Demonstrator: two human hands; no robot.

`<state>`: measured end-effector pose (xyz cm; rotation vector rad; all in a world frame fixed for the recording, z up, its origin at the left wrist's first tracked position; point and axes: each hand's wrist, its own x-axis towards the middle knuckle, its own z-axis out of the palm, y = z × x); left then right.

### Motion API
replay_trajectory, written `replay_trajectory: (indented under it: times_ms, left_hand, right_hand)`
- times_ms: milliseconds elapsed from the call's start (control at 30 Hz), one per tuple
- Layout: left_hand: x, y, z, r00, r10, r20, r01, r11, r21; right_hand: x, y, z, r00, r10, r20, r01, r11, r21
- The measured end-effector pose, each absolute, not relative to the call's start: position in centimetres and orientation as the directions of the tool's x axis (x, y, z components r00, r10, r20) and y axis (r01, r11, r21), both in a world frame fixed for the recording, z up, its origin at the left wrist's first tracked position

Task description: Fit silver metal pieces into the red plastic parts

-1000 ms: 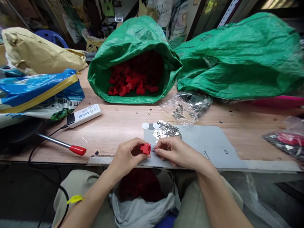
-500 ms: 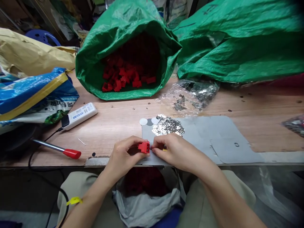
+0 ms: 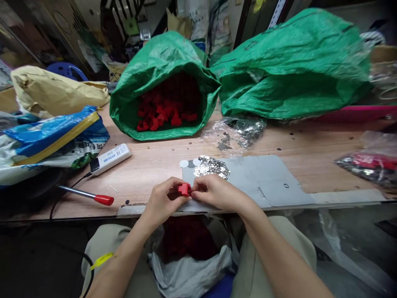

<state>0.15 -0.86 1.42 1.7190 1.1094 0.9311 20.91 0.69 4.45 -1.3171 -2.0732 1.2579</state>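
Observation:
My left hand [image 3: 163, 200] pinches a small red plastic part [image 3: 184, 189] between thumb and fingers, just above the table's front edge. Against the right side of that part, my right hand [image 3: 212, 191] is closed, its thumb and fingertips pressed together. Whatever those fingertips grip is too small and hidden to make out. Right behind my hands lies a pile of small shiny metal pieces [image 3: 212, 166], on a grey mat [image 3: 254, 174]. Several round discs [image 3: 184, 164] sit at the mat's back left corner.
An open green sack [image 3: 164, 49] holds many red parts [image 3: 161, 111]. Another green sack [image 3: 294, 70] lies to the right. A clear bag of metal pieces [image 3: 245, 130] lies behind the pile. Left are a white device [image 3: 111, 159] and a red-handled lever [image 3: 104, 200]. A lined bag [image 3: 192, 269] hangs below.
The view has tilted up and shifted right, so more of the background shows. My right fingertips are closer to the red part; the small gap between them has closed.

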Motion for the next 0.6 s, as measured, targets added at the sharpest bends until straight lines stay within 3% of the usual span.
replay_trajectory:
  times_ms: [100,167,267,367,467,600]
  left_hand:
    - [0.2,-0.8,1.4,0.234,0.966,0.111,0.154,-0.15,0.977]
    - [0.0,-0.6,1.6,0.143,0.985,0.091,-0.014,-0.09,0.996]
    - [-0.4,-0.1,2.2,0.059,0.998,-0.027,-0.295,0.043,0.954]
    - [-0.6,0.1,2.6,0.095,0.983,-0.157,-0.481,0.183,0.857]
    - [-0.4,0.0,2.8,0.166,0.965,-0.201,-0.54,0.26,0.801]
    - [-0.1,-0.5,2.9,0.25,0.947,-0.2,-0.541,0.308,0.783]
  right_hand:
    - [22.0,1.1,4.5,-0.556,0.79,-0.258,0.366,-0.045,-0.93]
    - [22.2,1.0,4.5,-0.554,0.799,-0.235,0.284,-0.084,-0.955]
    - [21.1,0.6,4.5,-0.486,0.871,-0.076,0.213,0.034,-0.977]
    - [19.2,0.0,4.3,-0.424,0.901,0.092,0.187,0.186,-0.965]
    - [17.6,-0.3,4.2,-0.38,0.901,0.21,0.19,0.298,-0.935]
    - [17.0,-0.4,4.2,-0.346,0.901,0.262,0.218,0.349,-0.911]
